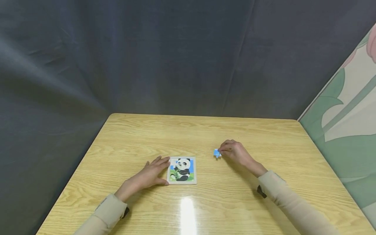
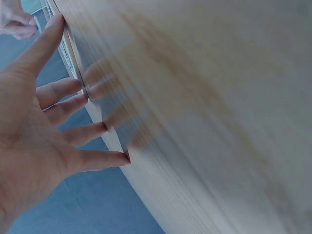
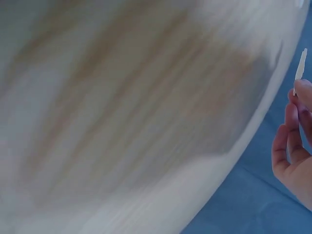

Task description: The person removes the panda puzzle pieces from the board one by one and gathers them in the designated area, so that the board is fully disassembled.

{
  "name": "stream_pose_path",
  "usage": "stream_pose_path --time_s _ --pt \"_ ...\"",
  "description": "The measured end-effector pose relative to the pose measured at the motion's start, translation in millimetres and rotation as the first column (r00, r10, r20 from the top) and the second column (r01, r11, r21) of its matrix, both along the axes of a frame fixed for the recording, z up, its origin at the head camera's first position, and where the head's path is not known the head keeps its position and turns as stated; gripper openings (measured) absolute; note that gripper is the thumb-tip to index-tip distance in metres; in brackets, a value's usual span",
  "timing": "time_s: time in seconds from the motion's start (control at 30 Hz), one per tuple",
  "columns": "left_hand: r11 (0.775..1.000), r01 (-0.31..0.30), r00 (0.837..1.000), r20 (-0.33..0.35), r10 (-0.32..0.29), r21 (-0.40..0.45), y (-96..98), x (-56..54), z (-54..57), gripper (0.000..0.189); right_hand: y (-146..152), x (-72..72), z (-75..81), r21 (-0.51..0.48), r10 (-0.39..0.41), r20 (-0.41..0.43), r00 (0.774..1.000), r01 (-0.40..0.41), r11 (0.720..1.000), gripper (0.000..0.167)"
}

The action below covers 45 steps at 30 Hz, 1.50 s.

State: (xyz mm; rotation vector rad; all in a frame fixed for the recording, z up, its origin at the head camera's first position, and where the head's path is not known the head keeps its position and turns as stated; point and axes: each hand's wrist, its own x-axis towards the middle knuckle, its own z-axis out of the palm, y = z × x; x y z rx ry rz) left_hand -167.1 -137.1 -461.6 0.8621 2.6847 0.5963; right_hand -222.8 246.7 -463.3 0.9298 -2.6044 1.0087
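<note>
A square panda puzzle board (image 1: 181, 170) with a pale rim lies on the wooden table, and a pale patch shows at the picture's upper left. Along the board's left side, my left hand (image 1: 151, 173) spreads its fairly straight fingers, with thumb and fingertips touching the rim. The left wrist view shows this hand (image 2: 44, 122) with its fingertips down at the board and table. To the right of the board, my right hand (image 1: 235, 151) pinches a blue jigsaw piece (image 1: 216, 153) between thumb and fingers. Edge-on, the jigsaw piece (image 3: 301, 66) looks thin and pale in the right wrist view.
The wooden table (image 1: 141, 133) extends around both hands, with a bright light reflection near its front. A dark curtain (image 1: 182, 58) hangs behind and to the left. Floral fabric (image 1: 349, 130) stands along the right side.
</note>
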Motion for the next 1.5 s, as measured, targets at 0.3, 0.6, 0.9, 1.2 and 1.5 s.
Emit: stream_pose_path --time_s 0.3,0.6,0.9,1.2,1.5 --pt "1.0 0.006 1.0 0.0 -0.006 0.015 -0.3 0.6 -0.1 0.077 2.5 -0.1 -9.5 0.058 0.056 -0.009 0.998 -0.055 0.997 0.015" --pt "1.0 0.008 1.0 -0.004 -0.007 0.01 0.8 0.3 -0.1 0.077 -3.4 -3.0 -11.2 0.109 0.066 -0.036 0.997 -0.061 0.992 0.015" --pt "1.0 0.002 1.0 0.003 -0.002 0.015 0.7 0.8 0.5 0.077 -8.4 -7.2 -17.0 0.18 0.103 -0.121 0.987 -0.08 0.98 0.015" --pt "1.0 -0.002 1.0 0.003 0.002 0.02 0.4 0.3 -0.3 0.077 -14.6 -9.9 -18.6 0.225 0.145 -0.164 0.976 -0.107 0.969 0.014" --pt "1.0 -0.011 1.0 0.012 0.01 0.009 1.1 0.2 0.8 0.077 -12.2 -6.8 -16.4 0.164 0.099 -0.111 0.989 -0.08 0.983 0.016"
